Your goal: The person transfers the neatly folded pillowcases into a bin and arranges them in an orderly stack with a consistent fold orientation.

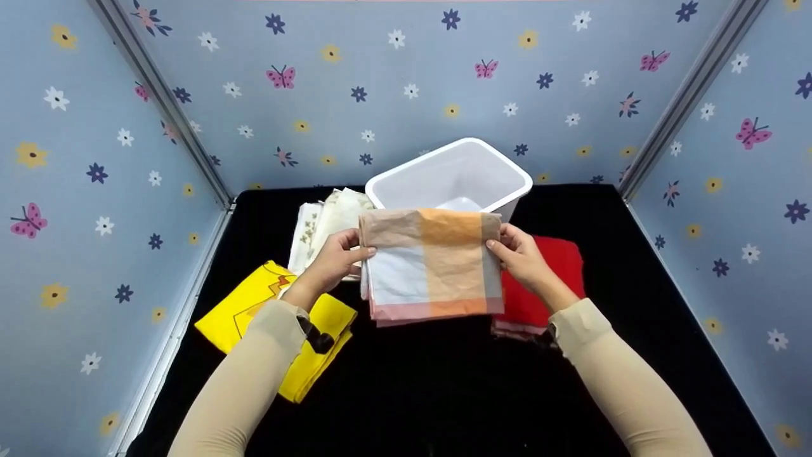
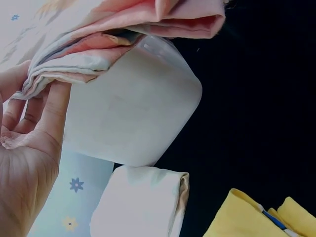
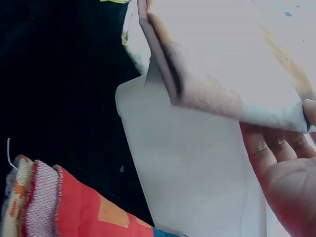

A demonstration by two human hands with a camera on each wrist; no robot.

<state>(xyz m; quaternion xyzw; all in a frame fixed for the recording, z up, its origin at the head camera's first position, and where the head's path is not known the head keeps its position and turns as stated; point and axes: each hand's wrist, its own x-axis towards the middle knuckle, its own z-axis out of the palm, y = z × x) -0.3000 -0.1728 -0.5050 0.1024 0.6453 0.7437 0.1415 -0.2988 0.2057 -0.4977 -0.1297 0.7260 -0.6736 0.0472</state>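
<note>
A folded checked cloth [image 1: 431,266] in orange, pale blue, tan and pink hangs between the two hands, in front of the white bin's near side. My left hand [image 1: 333,259] pinches its upper left edge, thumb in front and fingers behind. On the opposite edge, my right hand [image 1: 523,257] pinches the upper right corner in the same way. From the left wrist view, several folded layers of the cloth [image 2: 98,54] show between thumb and fingers. In the right wrist view the cloth [image 3: 207,94] spans above the palm, its face washed out by light.
Behind the cloth stands a white plastic bin [image 1: 406,168], against the flowered back wall. Folded white patterned cloths [image 1: 317,222] lie left of it, a yellow folded cloth [image 1: 231,304] nearer the left forearm, and a red folded cloth [image 1: 561,266] at the right. Black fabric [image 1: 431,387] covers the table.
</note>
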